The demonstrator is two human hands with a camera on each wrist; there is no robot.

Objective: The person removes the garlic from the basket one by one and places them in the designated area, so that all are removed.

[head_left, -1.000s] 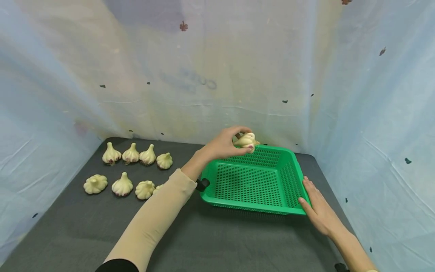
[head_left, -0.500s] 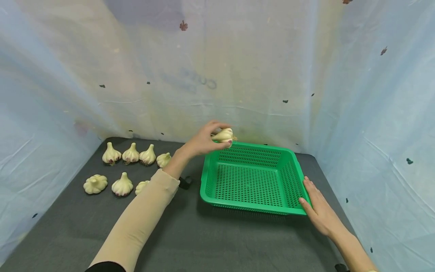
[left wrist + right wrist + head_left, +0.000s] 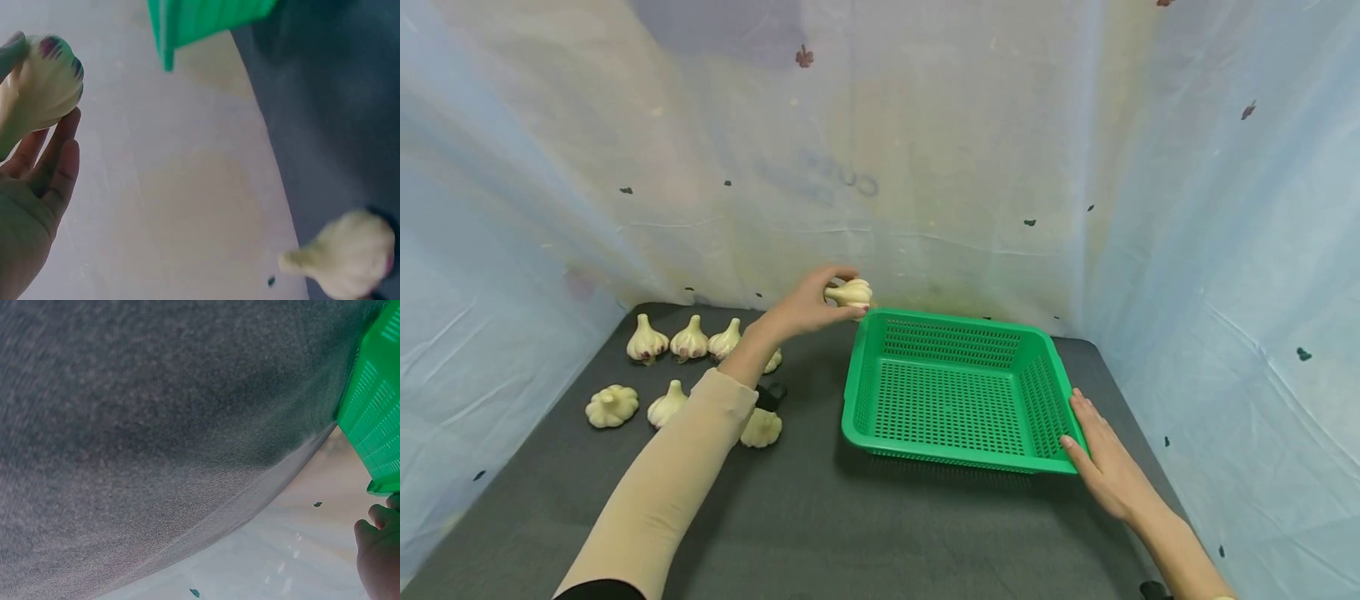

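Note:
My left hand (image 3: 808, 302) pinches a garlic bulb (image 3: 853, 293) between thumb and fingers, above the table by the back left corner of the green basket (image 3: 955, 465). In the left wrist view, the bulb (image 3: 47, 87) shows purple streaks and the fingers curve about it. At the basket's right side, my right hand (image 3: 1105, 467) lies with straight fingers against the rim. The right wrist view has that hand (image 3: 381, 550) at its edge, beside the basket's wall (image 3: 375, 419).
To the left stand two rows of garlic bulbs, among them a back-row bulb (image 3: 646, 339) and a front-row bulb (image 3: 612, 406); my left arm covers part of them. A dark cloth covers the table (image 3: 880, 533). Pale sheeting (image 3: 925, 150) hangs behind and at both sides.
My left hand has moved left with the garlic bulb, from over the basket to beyond its back left corner. The right hand and the basket have stayed in place.

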